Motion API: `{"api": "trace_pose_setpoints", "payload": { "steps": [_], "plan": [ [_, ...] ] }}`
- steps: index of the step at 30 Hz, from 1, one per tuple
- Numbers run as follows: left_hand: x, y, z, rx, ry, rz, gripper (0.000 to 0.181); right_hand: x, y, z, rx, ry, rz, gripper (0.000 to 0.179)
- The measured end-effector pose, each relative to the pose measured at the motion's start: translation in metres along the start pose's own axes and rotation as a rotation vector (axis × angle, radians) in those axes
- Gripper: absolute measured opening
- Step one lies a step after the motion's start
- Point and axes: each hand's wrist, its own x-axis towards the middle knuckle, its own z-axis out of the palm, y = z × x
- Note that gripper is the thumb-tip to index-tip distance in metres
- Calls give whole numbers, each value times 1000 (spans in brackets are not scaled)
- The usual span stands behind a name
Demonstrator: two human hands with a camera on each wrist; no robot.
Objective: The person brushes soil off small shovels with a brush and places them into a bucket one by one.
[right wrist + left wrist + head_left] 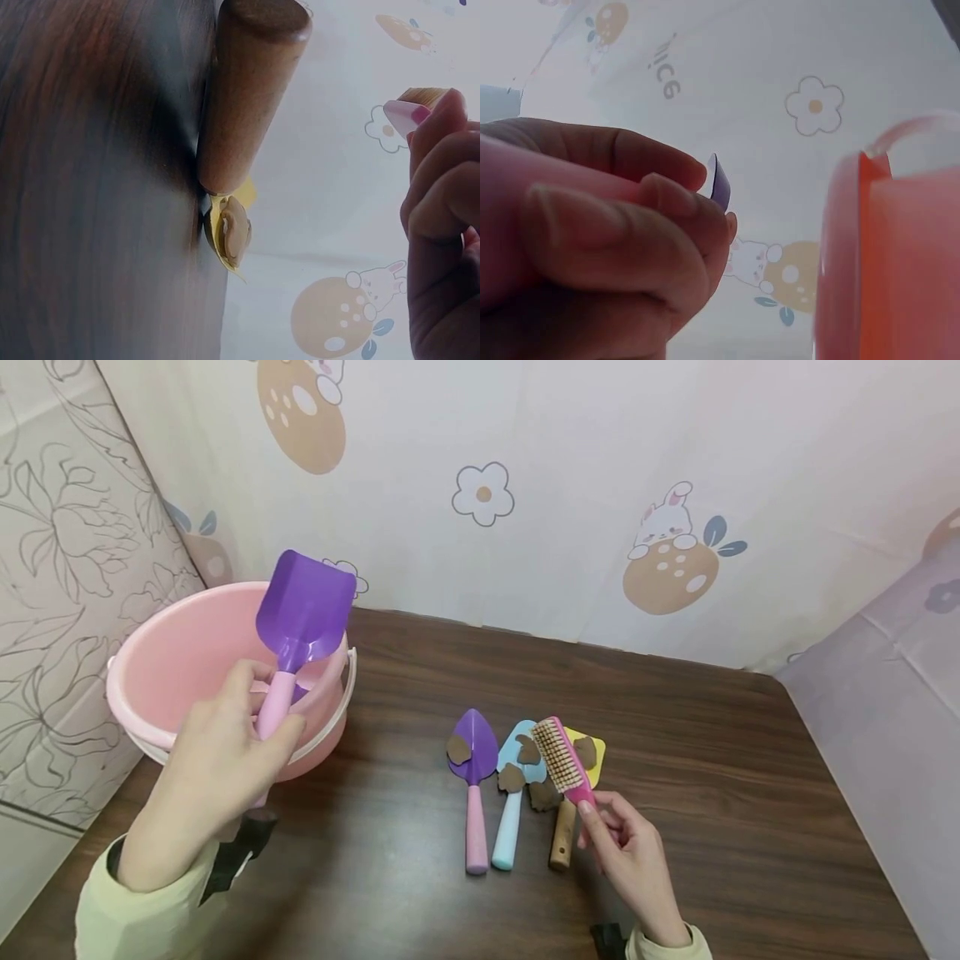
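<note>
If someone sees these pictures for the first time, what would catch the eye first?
Probably the purple scoop, which the left hand holds up by its pink handle over the pink bucket at the table's left. Next, the pink brush in the right hand, above three small trowels with brown lumps on them, lying side by side on the dark wooden table.

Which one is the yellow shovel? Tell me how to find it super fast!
Start at the dark wooden table and find the row of three small garden tools lying side by side in the middle. The yellow trowel is the one farthest right, beside the blue trowel, partly behind the pink brush held by the right hand. It alone has a brown wooden handle; the purple trowel and the blue one have pastel handles.
</note>
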Motion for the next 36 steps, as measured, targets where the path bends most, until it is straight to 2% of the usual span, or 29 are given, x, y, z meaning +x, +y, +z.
{"api": "trace_pose_setpoints", "payload": {
  "steps": [7, 10, 18, 21, 23, 29, 33, 36],
  "plan": [
    [-4, -7, -6, 6, -42, -44, 36, 0, 0, 0, 7, -9, -12, 9],
    [-6, -12, -8, 38, -48, -46, 34, 0, 0, 0, 11, -14, -12, 9],
    [-3, -26, -15, 139, 5, 62, 31, 1, -1, 1, 2, -24, 5, 10],
    [0, -28, -21, 170, -1, 103, 28, 1, -2, 0, -7, -25, 18, 12],
    [3, -30, -26, 181, -32, 106, 28, 1, -2, 0, -11, -25, 22, 12],
    [13, -39, -42, 228, -205, 28, 39, 2, -3, 0, -6, -24, 14, 11],
    [22, -45, -49, 300, -268, 42, 42, 1, -2, 0, -6, -25, 11, 11],
    [28, -48, -55, 351, -314, 38, 37, 1, -2, 1, -7, -25, 11, 10]
  ]
}}
